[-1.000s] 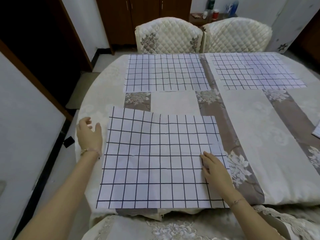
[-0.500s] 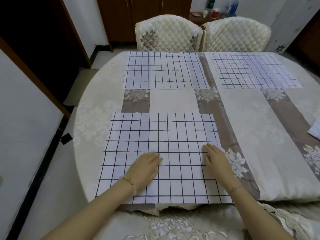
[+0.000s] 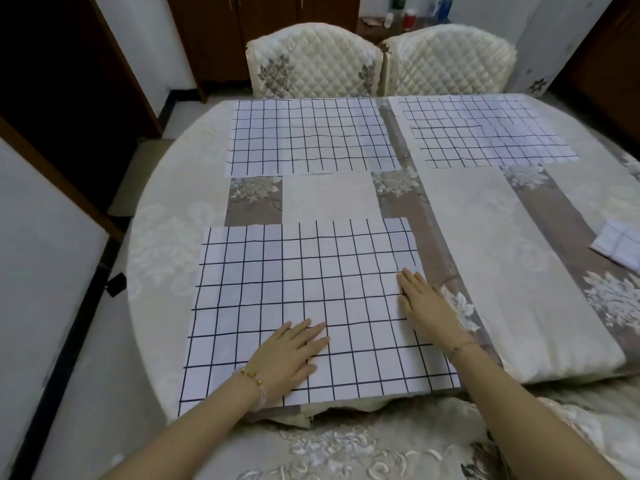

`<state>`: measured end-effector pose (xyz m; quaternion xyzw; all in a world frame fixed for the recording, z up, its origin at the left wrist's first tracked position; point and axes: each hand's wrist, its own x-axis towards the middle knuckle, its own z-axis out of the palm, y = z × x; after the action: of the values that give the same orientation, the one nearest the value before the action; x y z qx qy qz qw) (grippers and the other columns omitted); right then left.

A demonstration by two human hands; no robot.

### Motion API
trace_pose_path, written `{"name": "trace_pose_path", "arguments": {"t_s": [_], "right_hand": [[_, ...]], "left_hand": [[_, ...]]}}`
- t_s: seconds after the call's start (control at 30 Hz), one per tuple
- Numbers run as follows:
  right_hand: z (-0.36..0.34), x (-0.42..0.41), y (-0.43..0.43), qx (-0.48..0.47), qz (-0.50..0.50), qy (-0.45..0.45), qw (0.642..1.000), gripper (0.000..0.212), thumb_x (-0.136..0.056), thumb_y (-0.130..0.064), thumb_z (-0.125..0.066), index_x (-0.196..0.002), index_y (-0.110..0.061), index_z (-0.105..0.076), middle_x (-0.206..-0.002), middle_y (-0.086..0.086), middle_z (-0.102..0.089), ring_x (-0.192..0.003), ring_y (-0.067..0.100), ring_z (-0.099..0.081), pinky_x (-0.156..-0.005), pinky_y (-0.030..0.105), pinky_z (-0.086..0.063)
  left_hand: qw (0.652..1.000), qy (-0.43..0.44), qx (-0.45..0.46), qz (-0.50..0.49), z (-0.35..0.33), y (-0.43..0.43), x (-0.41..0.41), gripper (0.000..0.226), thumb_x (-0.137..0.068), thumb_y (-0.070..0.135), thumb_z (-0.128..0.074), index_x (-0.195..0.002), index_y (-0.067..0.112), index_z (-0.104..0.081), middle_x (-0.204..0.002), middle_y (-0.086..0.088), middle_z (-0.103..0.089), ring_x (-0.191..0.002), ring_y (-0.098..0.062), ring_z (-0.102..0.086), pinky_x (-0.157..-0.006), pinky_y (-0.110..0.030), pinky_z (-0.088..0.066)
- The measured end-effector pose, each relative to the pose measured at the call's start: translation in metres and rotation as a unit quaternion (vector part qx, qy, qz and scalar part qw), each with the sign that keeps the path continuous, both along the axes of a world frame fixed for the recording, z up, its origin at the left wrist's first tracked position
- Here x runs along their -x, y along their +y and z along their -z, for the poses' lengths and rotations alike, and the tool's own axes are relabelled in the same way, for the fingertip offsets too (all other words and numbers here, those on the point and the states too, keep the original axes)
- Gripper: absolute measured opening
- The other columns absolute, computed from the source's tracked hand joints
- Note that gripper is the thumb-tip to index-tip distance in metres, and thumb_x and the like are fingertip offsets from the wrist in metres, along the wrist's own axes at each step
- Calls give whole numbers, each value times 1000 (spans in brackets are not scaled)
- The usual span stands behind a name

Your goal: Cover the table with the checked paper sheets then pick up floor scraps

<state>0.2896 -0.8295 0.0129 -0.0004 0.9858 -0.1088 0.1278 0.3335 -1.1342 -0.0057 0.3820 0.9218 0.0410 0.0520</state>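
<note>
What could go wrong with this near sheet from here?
The near checked sheet reaches the front edge of the table, so it might slide off once the left hand and right hand, both flat on it, lift. A strip of bare tablecloth separates it from the far-left sheet; coverage could stay gappy.

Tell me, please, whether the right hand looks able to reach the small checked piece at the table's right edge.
Probably yes, with a stretch. The right hand lies flat on the near checked sheet, and only bare tablecloth lies between it and the small checked piece, partly cut off by the frame.
</note>
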Motion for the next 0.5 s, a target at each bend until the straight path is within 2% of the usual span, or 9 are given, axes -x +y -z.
{"name": "trace_pose_path", "arguments": {"t_s": [0.07,0.13,0.2,0.27,0.33,0.4,0.5], "right_hand": [[-1,-2,-2,15,4,15,1000,48,-99,-22,-34,-146,-15,-28,-157,2,-21,-146,23,-17,-116,47,-21],[-3,-9,-3,24,4,30,999,48,-99,-21,-36,-146,-15,-29,-156,4,-24,-145,24,-20,-116,47,-23],[-4,-22,-7,16,-9,37,999,48,-99,-22,-35,-146,-16,-29,-156,2,-25,-145,22,-20,-118,43,-21],[-7,-37,-14,18,-19,33,999,44,-99,-22,-35,-143,-17,-36,-154,-1,-29,-144,20,-22,-116,40,-20],[-9,-49,-17,10,-25,24,999,40,-99,-22,-36,-138,-18,-42,-152,-3,-33,-142,19,-27,-114,39,-24],[-8,-56,-15,-5,-33,11,999,43,-99,-24,-37,-141,-18,-38,-154,-2,-29,-142,18,-27,-114,38,-28],[-10,-62,-8,-2,-28,-21,999,48,-99,-24,-37,-146,-20,-29,-157,-5,-20,-144,15,-22,-115,35,-26]], "left_hand": [[996,1,-74,-41,-9,-6,9,44,-84,38,-40,-123,25,-59,-129,5,-60,-115,-14,-60,-94,-34,-50],[987,2,-119,-111,-15,-18,22,48,-85,36,-39,-122,16,-60,-127,-3,-62,-114,-21,-61,-94,-44,-51],[983,-17,-79,-164,-17,-33,35,62,-84,46,-32,-132,11,-52,-136,-8,-54,-125,-26,-52,-104,-45,-42],[972,-88,-19,-215,-17,-45,45,72,-87,57,-28,-145,15,-30,-153,-4,-29,-142,-23,-26,-116,-42,-21],[961,-128,41,-242,-14,-54,51,75,-90,60,-32,-150,21,-10,-159,5,-5,-147,-17,-4,-119,-41,-7],[957,-136,76,-243,-14,-57,54,78,-89,63,-32,-150,25,-1,-159,9,5,-147,-15,3,-119,-41,-4],[956,-139,85,-245,-15,-59,53,81,-87,66,-30,-149,27,4,-158,10,9,-147,-14,5,-119,-42,-3]]}}
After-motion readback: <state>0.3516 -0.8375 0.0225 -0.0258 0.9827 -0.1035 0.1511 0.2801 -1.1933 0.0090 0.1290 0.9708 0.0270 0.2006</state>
